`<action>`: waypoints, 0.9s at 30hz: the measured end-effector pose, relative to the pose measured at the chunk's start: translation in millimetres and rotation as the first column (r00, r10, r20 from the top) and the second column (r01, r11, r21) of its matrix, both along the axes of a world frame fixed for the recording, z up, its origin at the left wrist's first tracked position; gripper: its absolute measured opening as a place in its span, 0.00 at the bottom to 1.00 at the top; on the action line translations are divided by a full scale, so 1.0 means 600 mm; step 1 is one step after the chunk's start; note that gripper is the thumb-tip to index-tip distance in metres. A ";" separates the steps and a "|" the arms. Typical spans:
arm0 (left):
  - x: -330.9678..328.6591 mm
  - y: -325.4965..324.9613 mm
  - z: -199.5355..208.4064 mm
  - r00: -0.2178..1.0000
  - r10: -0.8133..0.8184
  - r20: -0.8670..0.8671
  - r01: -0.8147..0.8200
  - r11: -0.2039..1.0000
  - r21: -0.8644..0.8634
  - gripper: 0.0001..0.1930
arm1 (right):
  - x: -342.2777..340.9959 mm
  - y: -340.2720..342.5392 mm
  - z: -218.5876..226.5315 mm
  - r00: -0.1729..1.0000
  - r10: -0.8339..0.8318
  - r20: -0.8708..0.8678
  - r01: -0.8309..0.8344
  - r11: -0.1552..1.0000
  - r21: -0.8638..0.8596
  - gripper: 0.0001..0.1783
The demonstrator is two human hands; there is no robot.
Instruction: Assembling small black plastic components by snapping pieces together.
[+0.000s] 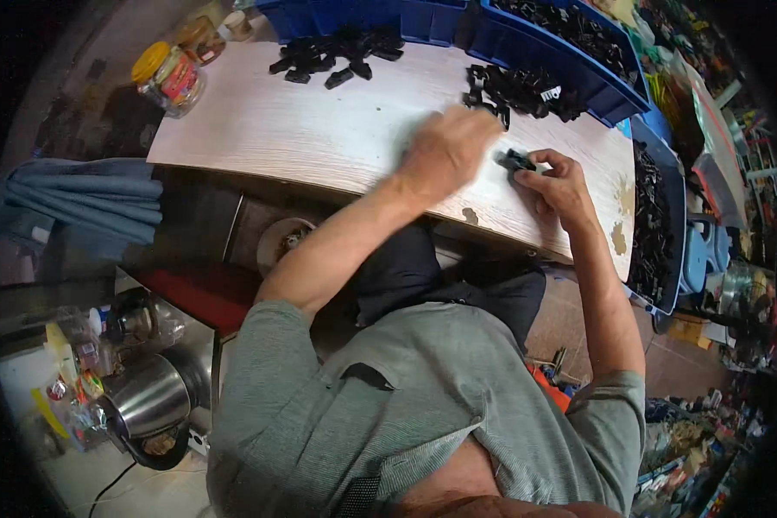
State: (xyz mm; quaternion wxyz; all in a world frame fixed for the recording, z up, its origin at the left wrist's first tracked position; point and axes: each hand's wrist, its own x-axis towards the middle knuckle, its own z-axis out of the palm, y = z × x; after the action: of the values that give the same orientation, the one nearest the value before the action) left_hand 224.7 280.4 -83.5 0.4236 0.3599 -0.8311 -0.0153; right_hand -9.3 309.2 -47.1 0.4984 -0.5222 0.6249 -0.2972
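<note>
Small black angular part [517, 160] was over the white wood-grained tabletop [302, 129], left of it a motion-blurred bare left hand [454, 145] whose grip I could not tell, the part dark, its detail unclear, pinched by the bare right hand's [563, 185] thumb and forefinger, other fingers partly hidden.

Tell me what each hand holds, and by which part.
Right hand: a small, black, angular, plastic-looking piece, pinched at its right end. Left hand: too blurred to tell.
</note>
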 end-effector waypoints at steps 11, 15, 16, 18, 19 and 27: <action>0.247 -0.113 0.013 0.790 0.477 0.385 -0.543 0.836 0.077 0.20 | -0.207 -0.023 -0.012 0.804 -0.553 0.217 0.586 0.799 -0.136 0.16; 0.218 -0.079 0.019 0.938 0.339 0.079 -0.346 0.931 0.117 0.19 | -0.208 -0.024 -0.010 0.709 -0.657 0.255 0.702 0.694 -0.161 0.19; 0.206 -0.064 0.025 0.946 0.323 0.021 -0.324 0.943 0.076 0.16 | -0.197 -0.022 -0.006 0.725 -0.634 0.268 0.683 0.711 -0.165 0.21; 0.174 -0.049 0.016 0.958 0.279 -0.062 -0.270 0.955 0.123 0.15 | -0.187 -0.030 -0.021 0.832 -0.525 0.178 0.552 0.812 -0.187 0.23; 0.173 -0.035 0.007 0.954 0.271 -0.128 -0.249 0.954 0.169 0.15 | -0.119 -0.027 -0.004 0.877 -0.445 0.179 0.467 0.878 -0.103 0.23; 0.159 0.001 -0.017 0.933 0.353 0.062 -0.356 0.933 0.046 0.06 | 0.049 -0.063 0.002 0.986 -0.155 -0.070 0.153 0.988 -0.025 0.32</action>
State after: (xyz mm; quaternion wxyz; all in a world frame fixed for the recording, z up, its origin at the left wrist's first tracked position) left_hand 320.0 280.7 -93.7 0.3873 0.5161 -0.7625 0.0475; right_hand 19.9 271.1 -45.9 0.4464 -0.4874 0.6779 -0.3219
